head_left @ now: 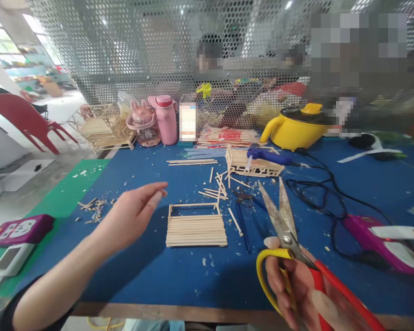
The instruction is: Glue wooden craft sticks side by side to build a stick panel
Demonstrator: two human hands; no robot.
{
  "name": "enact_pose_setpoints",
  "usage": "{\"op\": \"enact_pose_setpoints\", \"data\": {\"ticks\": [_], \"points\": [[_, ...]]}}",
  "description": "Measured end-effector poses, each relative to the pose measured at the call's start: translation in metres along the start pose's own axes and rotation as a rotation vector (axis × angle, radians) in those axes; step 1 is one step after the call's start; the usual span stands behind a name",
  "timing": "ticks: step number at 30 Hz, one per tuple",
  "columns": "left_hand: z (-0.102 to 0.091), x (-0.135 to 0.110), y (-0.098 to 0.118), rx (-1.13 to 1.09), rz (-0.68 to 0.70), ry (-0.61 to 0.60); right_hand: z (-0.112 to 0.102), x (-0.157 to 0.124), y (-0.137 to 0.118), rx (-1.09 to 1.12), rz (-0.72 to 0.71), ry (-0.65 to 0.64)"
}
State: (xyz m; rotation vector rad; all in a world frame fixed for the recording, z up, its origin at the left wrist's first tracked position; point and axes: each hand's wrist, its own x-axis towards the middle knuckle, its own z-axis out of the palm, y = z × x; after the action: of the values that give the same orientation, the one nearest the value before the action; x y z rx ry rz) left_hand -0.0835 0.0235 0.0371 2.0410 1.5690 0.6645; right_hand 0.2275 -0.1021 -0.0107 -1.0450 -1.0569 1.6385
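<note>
My right hand (290,285) grips a pair of scissors (287,240) with one yellow and one red handle; the blades point away from me and stand apart. My left hand (138,209) hovers over the table, its fingers stretched forward and the thumb just below them, with nothing visible in them. To its right lies a small panel of wooden sticks (196,231) with a thin frame at its far edge. Loose sticks (217,186) are scattered behind the panel. Blue-handled pliers (243,220) lie between the panel and the scissors.
A blue glue gun (269,156) rests on a wooden stick model (255,168); its black cable (310,202) loops rightward. A yellow pot (298,131), pink bottle (166,122), phone (188,122) and stick bundles (227,136) line the back, before a perforated metal screen (141,50). Wood scraps (95,209) lie left.
</note>
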Motion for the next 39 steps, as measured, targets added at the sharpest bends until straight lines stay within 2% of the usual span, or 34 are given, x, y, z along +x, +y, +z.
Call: {"op": "enact_pose_setpoints", "data": {"ticks": [3, 5, 8, 10, 12, 14, 15, 19, 24, 29, 35, 39], "points": [[0.023, -0.032, -0.017, -0.056, -0.092, 0.011, 0.005, 0.010, 0.003, -0.065, -0.031, -0.024], [0.035, -0.046, -0.022, -0.104, -0.103, 0.052, 0.005, 0.015, 0.007, -0.086, -0.044, -0.050], [0.041, -0.053, -0.019, -0.052, -0.043, 0.132, 0.007, 0.016, 0.012, -0.070, -0.037, -0.090], [0.041, -0.046, -0.010, 0.024, 0.051, 0.152, 0.009, 0.014, 0.012, -0.051, -0.039, -0.064], [0.041, -0.031, 0.005, 0.105, 0.175, 0.061, 0.013, 0.012, 0.011, -0.023, -0.057, -0.016], [0.044, -0.012, 0.021, 0.212, 0.261, -0.157, 0.016, 0.011, 0.010, 0.010, -0.073, 0.023], [0.047, -0.003, 0.029, 0.231, 0.277, -0.215, 0.017, 0.010, 0.011, 0.027, -0.078, 0.030], [0.060, 0.024, 0.051, 0.279, 0.281, -0.334, 0.018, 0.005, 0.016, 0.058, -0.093, 0.042], [0.069, 0.033, 0.055, 0.280, 0.211, -0.404, 0.022, 0.004, 0.014, 0.025, -0.120, 0.088], [0.071, 0.033, 0.053, 0.227, 0.175, -0.369, 0.028, 0.012, 0.013, -0.038, -0.111, 0.158], [0.054, 0.015, 0.074, 0.074, 0.199, -0.157, 0.029, 0.023, 0.007, -0.188, -0.170, 0.210], [0.052, -0.001, 0.087, -0.178, 0.270, -0.187, 0.033, 0.025, 0.003, -0.247, -0.191, 0.219]]}}
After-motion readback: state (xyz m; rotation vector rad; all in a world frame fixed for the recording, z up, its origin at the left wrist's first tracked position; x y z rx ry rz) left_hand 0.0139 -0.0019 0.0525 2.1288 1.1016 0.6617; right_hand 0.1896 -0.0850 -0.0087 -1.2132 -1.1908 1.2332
